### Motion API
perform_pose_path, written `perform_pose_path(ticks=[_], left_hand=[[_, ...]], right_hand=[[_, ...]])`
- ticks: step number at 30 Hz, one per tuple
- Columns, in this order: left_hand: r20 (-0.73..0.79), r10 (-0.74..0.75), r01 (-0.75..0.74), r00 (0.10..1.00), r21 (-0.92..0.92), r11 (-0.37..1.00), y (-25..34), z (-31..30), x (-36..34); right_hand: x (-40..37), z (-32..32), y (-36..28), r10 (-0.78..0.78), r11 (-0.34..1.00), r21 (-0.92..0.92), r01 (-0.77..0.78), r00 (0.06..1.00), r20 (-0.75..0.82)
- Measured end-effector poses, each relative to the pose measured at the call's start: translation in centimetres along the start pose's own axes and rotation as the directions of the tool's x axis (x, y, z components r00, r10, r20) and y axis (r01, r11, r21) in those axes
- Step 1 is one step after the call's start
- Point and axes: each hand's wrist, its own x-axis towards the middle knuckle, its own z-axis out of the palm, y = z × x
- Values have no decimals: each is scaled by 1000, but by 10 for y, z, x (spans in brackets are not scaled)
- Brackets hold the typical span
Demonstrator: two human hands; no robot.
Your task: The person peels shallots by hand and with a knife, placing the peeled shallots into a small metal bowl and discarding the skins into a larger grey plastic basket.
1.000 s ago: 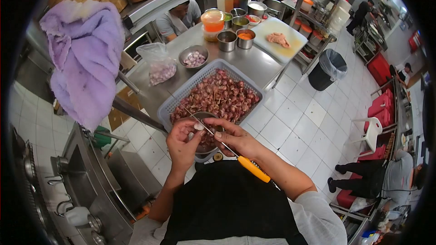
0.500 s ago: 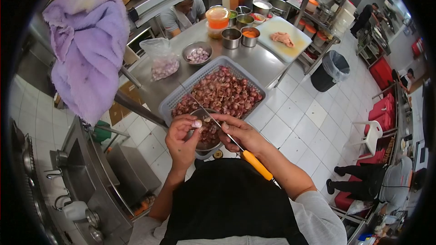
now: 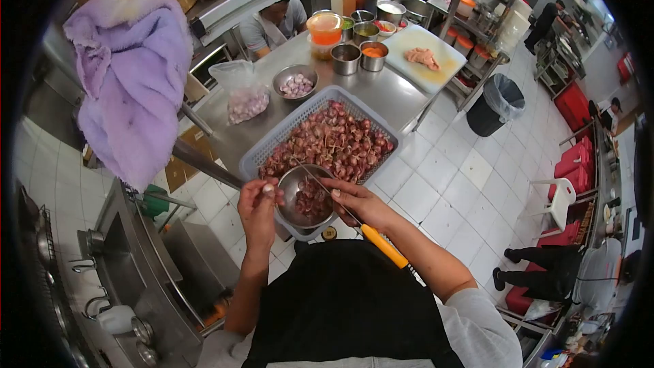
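Observation:
My left hand (image 3: 259,212) is raised at the left side of a metal bowl (image 3: 283,195), its fingers pinched round a small pale shallot (image 3: 268,189). Over the bowl's right side, my right hand (image 3: 355,203) grips a knife with a yellow handle (image 3: 383,245); its thin blade points up and left across the bowl. Dark red peels (image 3: 313,203) lie inside the bowl. The bowl rests at the near end of a grey plastic basket (image 3: 249,163), which holds a heap of unpeeled red shallots (image 3: 334,138).
Behind the basket stand a bowl of peeled shallots (image 3: 298,86), a plastic bag (image 3: 246,101), metal containers (image 3: 346,59) and a cutting board (image 3: 402,58) with raw meat. A purple towel (image 3: 133,88) hangs left. A co-worker (image 3: 279,22) is beyond the table; other people are farther off.
My left hand has moved left and slightly down with the shallot, away from the knife. More of the bowl and the peels now shows between my hands.

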Motion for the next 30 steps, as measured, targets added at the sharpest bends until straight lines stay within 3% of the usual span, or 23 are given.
perform_pose_path(ticks=[2, 7, 9, 12, 14, 18, 22, 23, 24, 25, 27, 28, 30], left_hand=[[-47, 15, -16, 999, -23, 1000, -1, -3, 1], [56, -53, 50, 997, 51, 997, -18, -1, 21], [12, -70, 69, 997, 86, 994, -31, 2, 41], [142, -30, -12, 989, 285, 959, -50, 6, 95], [154, -32, -17, 988, 309, 951, -52, 22, 135], [93, -12, -31, 996, 445, 895, -80, 28, 245], [27, -107, 85, 994, 433, 898, -54, 67, 301], [18, 129, -106, 991, 687, 719, -64, 64, 332], [81, 343, -234, 936, 871, 431, -79, 53, 353], [70, 337, -220, 939, 874, 432, -66, 55, 340], [361, 129, -372, 923, 925, 73, -15, 76, 283], [393, -100, -393, 914, 919, 13, -16, 65, 243], [374, -198, -391, 906, 919, -55, -46, 31, 204]], right_hand=[[2, -7, 9, 81, 997, 22, -79, 994, -76], [-9, -30, 24, 47, 998, 50, -40, 986, -160], [-19, -36, 23, 56, 990, 136, -32, 983, -177], [-38, -44, 28, 31, 988, 154, 10, 964, -263], [-50, -50, 38, 32, 977, 209, 34, 952, -304], [-82, -51, 44, 16, 962, 257, 91, 922, -387], [-104, -51, 52, -4, 955, 247, 165, 841, -542], [-108, -52, 52, 2, 956, 239, 169, 811, -584], [-108, -56, 59, -5, 972, 182, 146, 794, -608], [-109, -55, 59, 7, 974, 185, 133, 796, -605], [-107, -55, 58, 20, 964, 225, 144, 800, -599], [-104, -54, 56, 35, 963, 235, 130, 806, -591], [-98, -51, 49, 50, 956, 265, 125, 820, -570]])
